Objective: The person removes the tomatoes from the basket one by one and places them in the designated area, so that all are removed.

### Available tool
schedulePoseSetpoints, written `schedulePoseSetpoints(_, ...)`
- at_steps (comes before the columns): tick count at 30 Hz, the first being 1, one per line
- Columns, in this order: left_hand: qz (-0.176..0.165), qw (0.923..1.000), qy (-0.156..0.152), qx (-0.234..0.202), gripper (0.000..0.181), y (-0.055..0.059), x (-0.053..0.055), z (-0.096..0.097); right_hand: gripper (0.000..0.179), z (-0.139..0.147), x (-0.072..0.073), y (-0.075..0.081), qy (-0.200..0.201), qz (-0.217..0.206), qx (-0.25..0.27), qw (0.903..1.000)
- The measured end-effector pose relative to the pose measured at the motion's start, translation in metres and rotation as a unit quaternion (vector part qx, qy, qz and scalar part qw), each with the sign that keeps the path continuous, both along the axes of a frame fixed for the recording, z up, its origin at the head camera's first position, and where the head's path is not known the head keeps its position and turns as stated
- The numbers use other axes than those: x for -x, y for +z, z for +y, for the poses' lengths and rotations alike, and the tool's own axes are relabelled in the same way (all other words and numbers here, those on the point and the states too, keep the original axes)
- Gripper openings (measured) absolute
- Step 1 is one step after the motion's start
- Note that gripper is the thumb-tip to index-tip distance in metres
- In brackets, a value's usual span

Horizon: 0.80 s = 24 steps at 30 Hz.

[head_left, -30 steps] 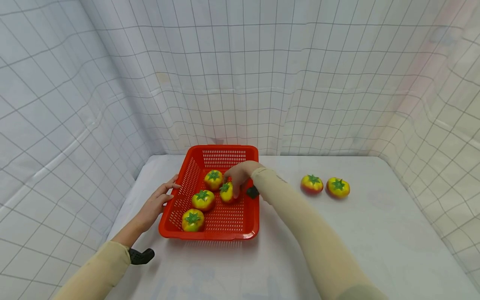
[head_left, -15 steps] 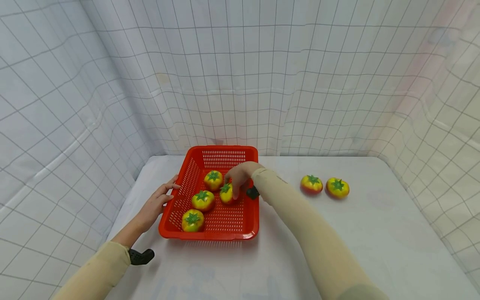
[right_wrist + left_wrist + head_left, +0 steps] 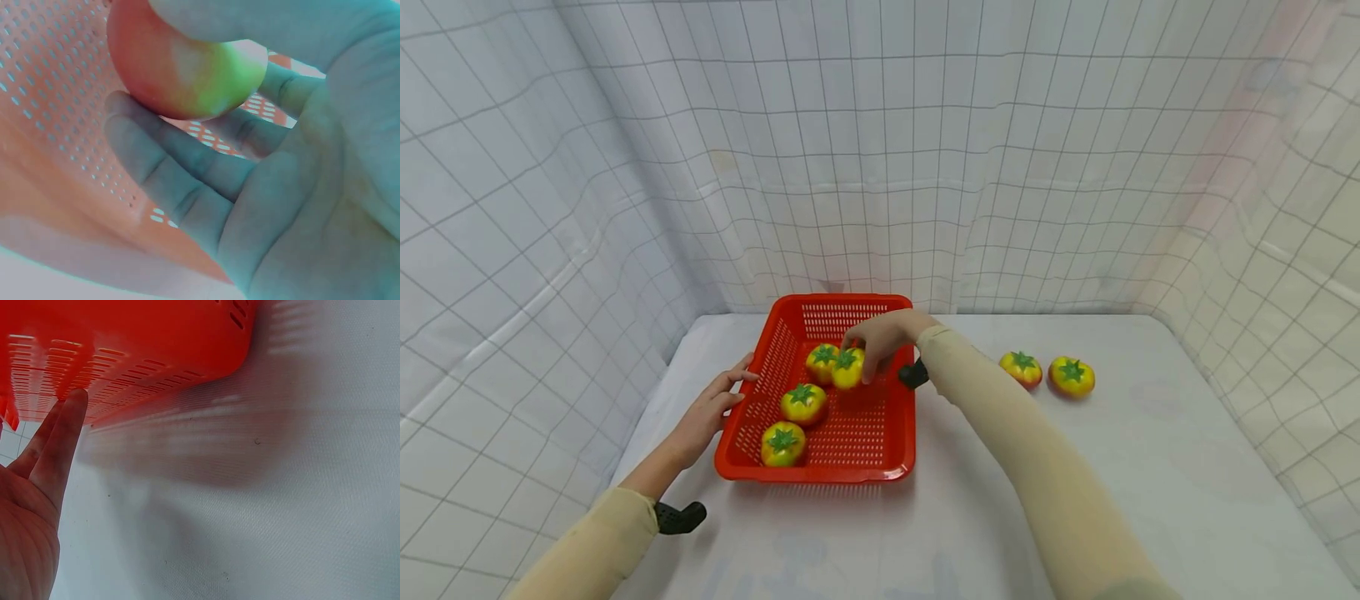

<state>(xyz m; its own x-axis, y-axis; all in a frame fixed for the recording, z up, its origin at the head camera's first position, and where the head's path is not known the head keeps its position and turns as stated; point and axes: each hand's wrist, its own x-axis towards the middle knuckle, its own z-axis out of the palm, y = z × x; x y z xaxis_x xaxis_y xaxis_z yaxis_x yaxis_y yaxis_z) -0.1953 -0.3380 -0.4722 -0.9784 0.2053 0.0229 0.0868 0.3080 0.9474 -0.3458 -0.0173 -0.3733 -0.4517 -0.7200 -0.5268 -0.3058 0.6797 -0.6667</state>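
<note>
My right hand (image 3: 883, 340) pinches a red-and-yellow tomato (image 3: 847, 369) with a green star-shaped top, inside a red perforated plastic basket (image 3: 898, 442). In the right wrist view the thumb lies over this tomato (image 3: 187, 69) and the fingers curl beneath it. Three similar tomatoes rest in the basket: one at the back (image 3: 822, 360), one in the middle (image 3: 803, 404) and one near the front left corner (image 3: 783, 444). My left hand (image 3: 703, 417) touches the basket's left side, its fingers fairly straight; the left wrist view has them against the slotted outer wall (image 3: 125, 369).
Two more tomatoes lie on the white table (image 3: 1075, 475) right of the basket: a nearer-in one (image 3: 1022, 369), partly behind the right sleeve, and another (image 3: 1072, 377) beside it. White grid-patterned curtains (image 3: 880, 167) enclose the table at the back and sides.
The right hand has lifted its tomato up off the basket floor and slightly left, so it now partly covers the back tomato. The left hand stays at the basket's side.
</note>
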Motion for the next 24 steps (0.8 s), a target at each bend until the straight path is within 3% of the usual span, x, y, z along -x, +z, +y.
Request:
schedulePoseSetpoints(7,-0.004,1.0,0.004,0.004,0.038,0.001,0.0,0.001,0.057,0.02,0.001,0.011,0.006,0.035,0.041,0.9985)
schedulePoseSetpoints(12,-0.007,0.9999,0.006,0.009,0.037,0.0,0.001,0.0,0.061,0.031,-0.001,0.017,0.008,0.03,0.067,0.9973)
schedulePoseSetpoints(24,-0.006,0.9999,0.001,0.012,0.038,-0.001,0.002,0.001,0.063,0.056,-0.005,0.02,0.0,0.054,0.083,0.995)
